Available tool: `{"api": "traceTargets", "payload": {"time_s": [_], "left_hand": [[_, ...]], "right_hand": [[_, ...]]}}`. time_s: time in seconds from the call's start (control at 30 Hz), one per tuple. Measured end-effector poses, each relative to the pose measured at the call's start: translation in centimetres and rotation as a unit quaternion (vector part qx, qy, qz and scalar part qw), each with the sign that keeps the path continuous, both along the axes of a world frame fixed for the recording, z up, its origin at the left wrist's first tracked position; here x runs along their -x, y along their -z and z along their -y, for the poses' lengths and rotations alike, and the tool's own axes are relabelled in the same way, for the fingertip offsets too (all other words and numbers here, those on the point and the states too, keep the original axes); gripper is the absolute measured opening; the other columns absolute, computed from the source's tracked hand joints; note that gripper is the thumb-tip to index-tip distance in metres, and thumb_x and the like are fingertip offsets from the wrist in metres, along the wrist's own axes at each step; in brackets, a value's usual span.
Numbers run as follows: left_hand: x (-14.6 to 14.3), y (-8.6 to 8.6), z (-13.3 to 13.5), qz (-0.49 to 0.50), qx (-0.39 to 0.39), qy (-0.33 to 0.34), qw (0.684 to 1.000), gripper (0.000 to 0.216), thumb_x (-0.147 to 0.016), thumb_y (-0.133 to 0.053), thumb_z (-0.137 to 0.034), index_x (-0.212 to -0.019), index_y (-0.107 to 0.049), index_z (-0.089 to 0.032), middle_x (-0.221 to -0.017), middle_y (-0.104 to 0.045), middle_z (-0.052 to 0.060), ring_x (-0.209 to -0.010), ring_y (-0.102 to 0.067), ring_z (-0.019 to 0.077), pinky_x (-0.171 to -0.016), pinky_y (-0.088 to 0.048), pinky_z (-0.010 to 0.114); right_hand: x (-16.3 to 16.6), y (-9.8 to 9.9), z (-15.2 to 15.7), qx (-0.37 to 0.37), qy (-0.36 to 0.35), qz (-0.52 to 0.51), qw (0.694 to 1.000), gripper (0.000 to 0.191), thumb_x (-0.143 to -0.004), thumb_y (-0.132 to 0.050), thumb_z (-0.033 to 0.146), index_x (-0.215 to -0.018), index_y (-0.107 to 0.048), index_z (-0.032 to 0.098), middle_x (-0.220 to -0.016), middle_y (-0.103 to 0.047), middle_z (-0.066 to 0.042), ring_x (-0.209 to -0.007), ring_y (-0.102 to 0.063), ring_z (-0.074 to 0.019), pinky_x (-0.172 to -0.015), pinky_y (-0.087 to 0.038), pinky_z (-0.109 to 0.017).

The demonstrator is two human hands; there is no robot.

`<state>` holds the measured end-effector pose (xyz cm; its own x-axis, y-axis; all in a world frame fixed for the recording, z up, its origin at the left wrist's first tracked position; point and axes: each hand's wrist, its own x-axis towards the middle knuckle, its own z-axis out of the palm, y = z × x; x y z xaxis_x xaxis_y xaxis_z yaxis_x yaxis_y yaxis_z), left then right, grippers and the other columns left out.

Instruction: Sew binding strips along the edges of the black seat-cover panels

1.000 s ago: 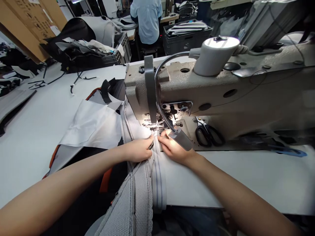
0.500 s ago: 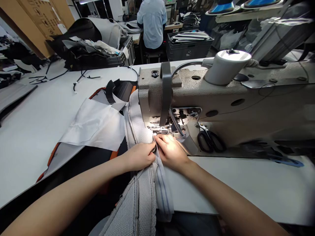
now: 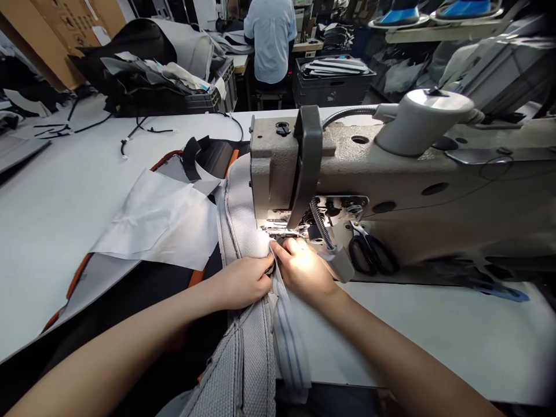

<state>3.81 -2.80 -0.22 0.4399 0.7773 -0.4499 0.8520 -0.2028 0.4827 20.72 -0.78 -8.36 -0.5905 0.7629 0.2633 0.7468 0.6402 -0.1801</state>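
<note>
Grey fabric, left hand, printed carton

In the last second the right hand had come out from behind the lamp head, and its fingertips had closed in nearer the left hand. The striped strip's lower length had slanted rightward, away from the grey fabric. The sewing machine's front end had shifted right in view, and blue cones had appeared.
</note>
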Motion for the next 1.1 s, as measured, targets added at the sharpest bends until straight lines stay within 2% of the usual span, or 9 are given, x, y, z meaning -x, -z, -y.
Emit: {"api": "traceTargets", "payload": {"time_s": [0.2, 0.37, 0.47, 0.6, 0.67, 0.73, 0.83, 0.97, 1.1], "left_hand": [[-0.6, -0.1, -0.1, 0.008, 0.004, -0.029, 1.000, 0.027, -0.079, -0.037, -0.015, -0.098, -0.056, -0.019, -0.078, -0.063, 0.002, -0.068, -0.055, 0.0175, -0.061, -0.040, 0.026], [-1.0, 0.5, -0.9, 0.035, -0.039, -0.026, 0.998, 0.029, -0.084, -0.033, -0.012, -0.093, -0.060, -0.018, -0.085, -0.065, 0.004, -0.079, -0.058, 0.0175, -0.074, -0.044, 0.027], [-1.0, 0.9, -0.8, -0.009, -0.097, -0.014, 0.995, 0.032, -0.086, -0.031, -0.013, -0.092, -0.062, -0.018, -0.084, -0.064, 0.005, -0.078, -0.058, 0.0183, -0.074, -0.044, 0.028], [-0.7, 1.1, -0.1, -0.125, -0.201, -0.031, 0.971, 0.038, -0.086, -0.034, -0.021, -0.113, -0.060, -0.023, -0.092, -0.061, 0.007, -0.084, -0.058, 0.0233, -0.061, -0.040, 0.030], [-0.2, 0.9, 0.0, -0.150, -0.208, -0.012, 0.967, 0.039, -0.084, -0.035, -0.020, -0.113, -0.060, -0.026, -0.091, -0.061, 0.006, -0.084, -0.058, 0.0236, -0.058, -0.037, 0.029], [0.3, 0.7, -0.3, -0.141, -0.192, 0.035, 0.971, 0.035, -0.081, -0.037, -0.018, -0.104, -0.062, -0.027, -0.087, -0.062, 0.004, -0.079, -0.059, 0.0218, -0.057, -0.035, 0.029], [0.8, 0.4, -0.7, -0.115, -0.184, 0.084, 0.973, 0.033, -0.080, -0.038, -0.016, -0.097, -0.064, -0.027, -0.079, -0.063, 0.001, -0.073, -0.059, 0.0197, -0.055, -0.034, 0.028], [0.7, 0.8, -1.1, -0.116, -0.195, 0.077, 0.971, 0.030, -0.082, -0.039, -0.018, -0.091, -0.067, -0.023, -0.080, -0.066, 0.004, -0.072, -0.061, 0.0201, -0.055, -0.036, 0.029], [0.5, 1.7, -1.8, -0.115, -0.221, 0.078, 0.965, 0.029, -0.083, -0.041, -0.018, -0.089, -0.069, -0.021, -0.085, -0.068, 0.004, -0.074, -0.062, 0.0209, -0.055, -0.038, 0.029]], "right_hand": [[-0.1, -0.1, -0.2, -0.029, -0.004, 0.026, 0.999, 0.040, -0.090, -0.043, 0.017, -0.128, -0.056, 0.011, -0.094, -0.060, -0.014, -0.088, -0.051, -0.0264, -0.085, -0.042, -0.039], [-0.9, 1.0, -0.8, -0.004, -0.029, -0.077, 0.997, 0.037, -0.093, -0.041, 0.018, -0.125, -0.058, 0.015, -0.093, -0.062, -0.011, -0.086, -0.055, -0.0229, -0.088, -0.043, -0.038], [-1.4, 1.3, -0.9, -0.001, 0.003, -0.124, 0.992, 0.036, -0.093, -0.038, 0.018, -0.119, -0.062, 0.014, -0.092, -0.063, -0.010, -0.087, -0.057, -0.0221, -0.086, -0.045, -0.037], [-1.9, 0.8, -0.9, 0.002, 0.029, -0.118, 0.993, 0.033, -0.092, -0.038, 0.020, -0.105, -0.068, 0.015, -0.090, -0.063, -0.009, -0.083, -0.058, -0.0207, -0.082, -0.046, -0.035], [-1.9, 0.6, -0.8, 0.006, 0.035, -0.106, 0.994, 0.031, -0.092, -0.040, 0.021, -0.104, -0.068, 0.017, -0.089, -0.063, -0.009, -0.082, -0.058, -0.0206, -0.080, -0.046, -0.035], [-1.6, 0.6, -0.6, 0.010, 0.031, -0.117, 0.993, 0.031, -0.092, -0.040, 0.022, -0.105, -0.068, 0.017, -0.088, -0.064, -0.009, -0.082, -0.058, -0.0211, -0.079, -0.048, -0.036], [-1.1, 0.6, -0.2, 0.010, -0.010, -0.163, 0.986, 0.031, -0.093, -0.040, 0.023, -0.106, -0.066, 0.014, -0.088, -0.066, -0.009, -0.084, -0.060, -0.0215, -0.081, -0.050, -0.037], [-0.7, 0.2, 0.0, 0.032, -0.054, -0.167, 0.984, 0.031, -0.093, -0.041, 0.019, -0.112, -0.065, 0.015, -0.088, -0.068, -0.007, -0.084, -0.062, -0.0201, -0.081, -0.051, -0.034], [-0.7, 0.0, -0.5, 0.054, -0.004, -0.131, 0.990, 0.032, -0.091, -0.044, 0.019, -0.113, -0.067, 0.020, -0.088, -0.069, -0.007, -0.082, -0.062, -0.0177, -0.078, -0.051, -0.029]]}}
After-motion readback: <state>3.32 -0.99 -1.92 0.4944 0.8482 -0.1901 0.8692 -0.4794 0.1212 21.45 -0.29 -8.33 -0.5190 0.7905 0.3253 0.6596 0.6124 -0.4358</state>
